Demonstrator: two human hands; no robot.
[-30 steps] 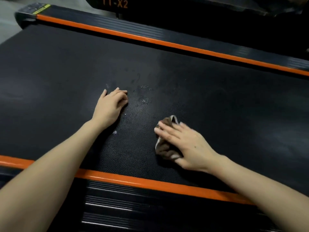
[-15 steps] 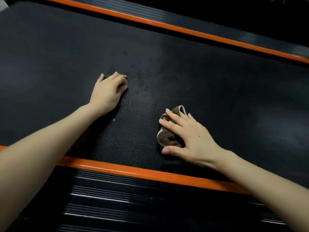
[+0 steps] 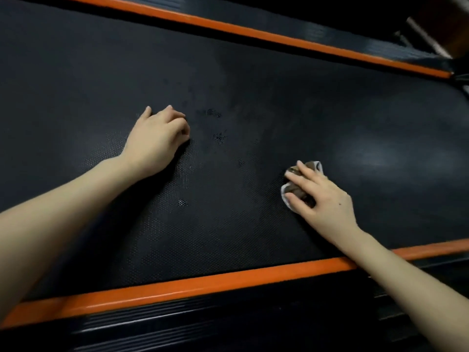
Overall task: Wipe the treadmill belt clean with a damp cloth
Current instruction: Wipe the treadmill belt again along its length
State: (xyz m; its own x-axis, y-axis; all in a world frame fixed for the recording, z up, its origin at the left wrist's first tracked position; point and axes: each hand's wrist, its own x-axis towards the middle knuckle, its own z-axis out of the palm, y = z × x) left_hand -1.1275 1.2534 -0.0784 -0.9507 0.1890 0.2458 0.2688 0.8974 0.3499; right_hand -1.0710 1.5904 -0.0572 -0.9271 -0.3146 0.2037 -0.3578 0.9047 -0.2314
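Observation:
The black textured treadmill belt (image 3: 279,97) fills most of the view. My right hand (image 3: 322,199) lies over a crumpled brown cloth with a white edge (image 3: 295,190) and presses it onto the belt at right of centre, fingers stretched across it and thumb at its near side. My left hand (image 3: 157,141) rests on the belt at left of centre with its fingers curled under and nothing in it. Small wet spots (image 3: 219,137) glisten on the belt between the hands.
An orange strip (image 3: 203,285) borders the belt's near edge, with a black ribbed side rail (image 3: 177,323) below it. A second orange strip (image 3: 279,38) runs along the far edge. Dark machine parts sit at the top right corner.
My right hand has slid the cloth to the right across the belt, away from my left hand. The left hand stays in place, fingers curled tighter. The view has tilted.

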